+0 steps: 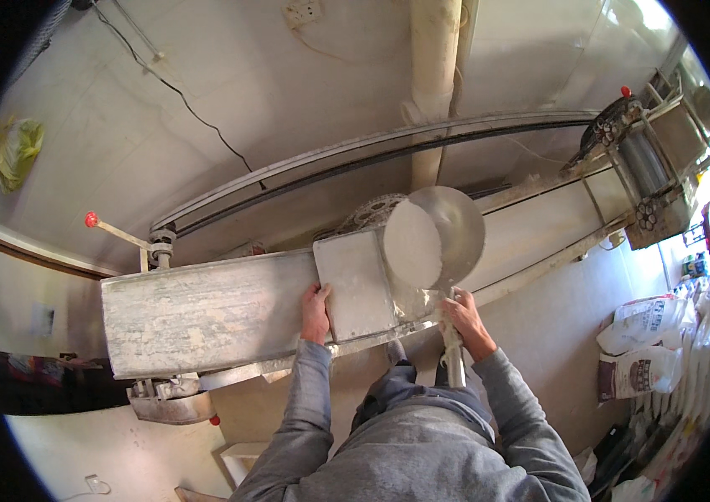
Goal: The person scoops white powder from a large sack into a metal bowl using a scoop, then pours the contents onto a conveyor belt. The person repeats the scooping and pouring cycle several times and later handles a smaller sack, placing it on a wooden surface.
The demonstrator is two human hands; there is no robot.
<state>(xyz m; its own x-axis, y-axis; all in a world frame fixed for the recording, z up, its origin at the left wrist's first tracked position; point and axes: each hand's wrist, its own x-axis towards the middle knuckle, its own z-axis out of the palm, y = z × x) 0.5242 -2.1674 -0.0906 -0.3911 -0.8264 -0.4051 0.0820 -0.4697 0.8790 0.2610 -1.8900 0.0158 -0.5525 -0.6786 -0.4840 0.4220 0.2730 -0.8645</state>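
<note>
My right hand [470,321] grips the long, caked handle [453,361] of a round metal pan [463,235]. The pan's bowl is over the machine bed, and a pale, flour-like powder [413,246] covers its left part. My left hand [315,314] holds the left edge of a flat metal plate [355,285], thumb on top and fingers partly hidden. That plate lies across the bed, next to a wide belt [210,310] streaked with pale residue. Crumbs of pale material [414,304] stick to the surface just below the pan.
Rollers [641,160] and gears stand at the bed's right end. Behind it are a drive wheel [377,210] and a long rail [355,150]. A red-knobbed lever [117,231] juts out at the left. Printed sacks [643,373] are piled at the right.
</note>
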